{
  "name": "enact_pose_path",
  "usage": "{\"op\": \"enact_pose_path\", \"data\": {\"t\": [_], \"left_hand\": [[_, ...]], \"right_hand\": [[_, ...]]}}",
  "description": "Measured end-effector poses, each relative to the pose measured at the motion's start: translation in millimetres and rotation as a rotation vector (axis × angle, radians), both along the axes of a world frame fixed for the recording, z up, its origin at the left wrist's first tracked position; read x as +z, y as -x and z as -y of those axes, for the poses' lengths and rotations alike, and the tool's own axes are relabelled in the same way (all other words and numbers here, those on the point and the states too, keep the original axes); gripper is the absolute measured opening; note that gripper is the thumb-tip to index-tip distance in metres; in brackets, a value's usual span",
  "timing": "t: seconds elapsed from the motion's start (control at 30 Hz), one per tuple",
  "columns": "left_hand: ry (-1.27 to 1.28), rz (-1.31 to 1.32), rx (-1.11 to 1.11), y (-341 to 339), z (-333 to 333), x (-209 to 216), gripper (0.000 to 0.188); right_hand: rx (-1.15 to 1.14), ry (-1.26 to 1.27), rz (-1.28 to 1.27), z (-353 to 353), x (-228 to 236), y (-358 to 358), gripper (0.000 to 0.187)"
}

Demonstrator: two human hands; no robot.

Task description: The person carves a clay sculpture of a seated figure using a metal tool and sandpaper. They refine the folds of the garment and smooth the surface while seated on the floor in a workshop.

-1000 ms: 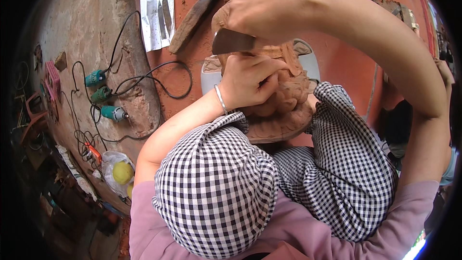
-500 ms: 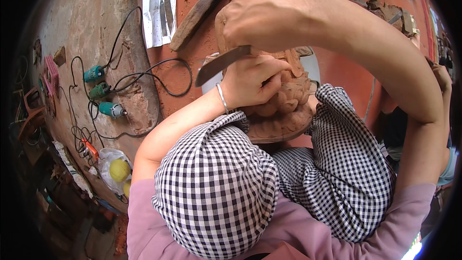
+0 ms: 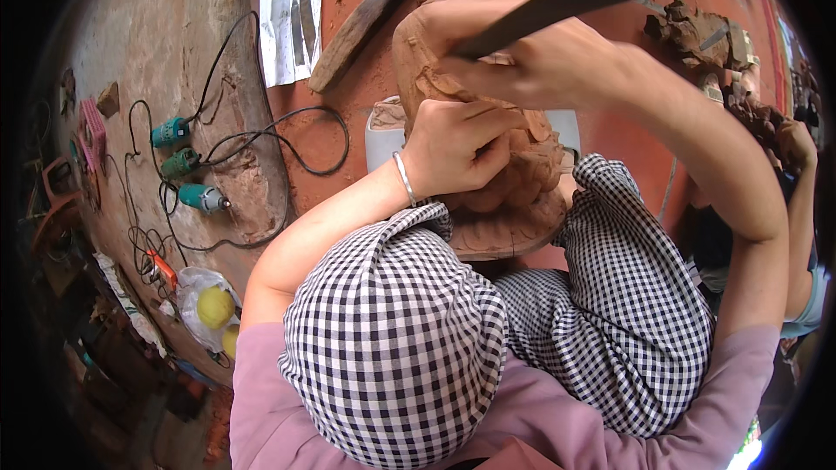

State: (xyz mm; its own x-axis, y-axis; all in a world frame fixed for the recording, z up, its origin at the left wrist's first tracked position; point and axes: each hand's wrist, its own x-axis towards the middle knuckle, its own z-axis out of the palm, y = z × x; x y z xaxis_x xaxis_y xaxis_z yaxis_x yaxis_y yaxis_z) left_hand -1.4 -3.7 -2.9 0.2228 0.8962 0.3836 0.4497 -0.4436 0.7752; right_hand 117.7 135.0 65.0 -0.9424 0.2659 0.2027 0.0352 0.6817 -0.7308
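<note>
A brown carved figure (image 3: 514, 178) with a rounded base (image 3: 501, 244) lies before my knees. My left hand (image 3: 461, 146), a silver bangle at its wrist, rests against it with curled fingers; whatever they close on is hidden. Above, slightly blurred, my right hand (image 3: 514, 48) grips a flat dark-bladed knife (image 3: 575, 2). Its blade points up and to the right, clear of the carving. A white support (image 3: 381, 146) shows beneath the figure.
Green power tools (image 3: 202, 198) with black cables lie on the stone ledge (image 3: 248, 178) at left. A wooden bar (image 3: 357, 35) and a white paper with blades (image 3: 290, 30) are on the red floor. Another person's hand (image 3: 796, 144) is at far right, near brown carved pieces (image 3: 697, 37).
The knife has swung from pointing lower left to pointing upper right as my right hand turned and shifted a little right. My left hand and the carved figure stay in place.
</note>
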Motion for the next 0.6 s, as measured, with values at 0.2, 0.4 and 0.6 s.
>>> {"op": "enact_pose_path", "data": {"t": [0.2, 0.4, 0.6], "left_hand": [[0.035, 0.017, -0.052, -0.1, 0.4, -4.9, 0.025], [-0.006, 0.003, -0.055, 2.4, 0.0, -6.2, 0.022], [-0.044, 0.050, -0.040, 2.1, -0.8, -3.1, 0.011]], "right_hand": [[-0.358, 0.255, 0.009, 29.6, -6.2, -45.2, 0.012], [-0.322, 0.091, 0.122, 32.3, -15.5, -44.3, 0.016], [-0.226, -0.183, 0.074, 27.8, -19.2, -36.1, 0.013]]}}
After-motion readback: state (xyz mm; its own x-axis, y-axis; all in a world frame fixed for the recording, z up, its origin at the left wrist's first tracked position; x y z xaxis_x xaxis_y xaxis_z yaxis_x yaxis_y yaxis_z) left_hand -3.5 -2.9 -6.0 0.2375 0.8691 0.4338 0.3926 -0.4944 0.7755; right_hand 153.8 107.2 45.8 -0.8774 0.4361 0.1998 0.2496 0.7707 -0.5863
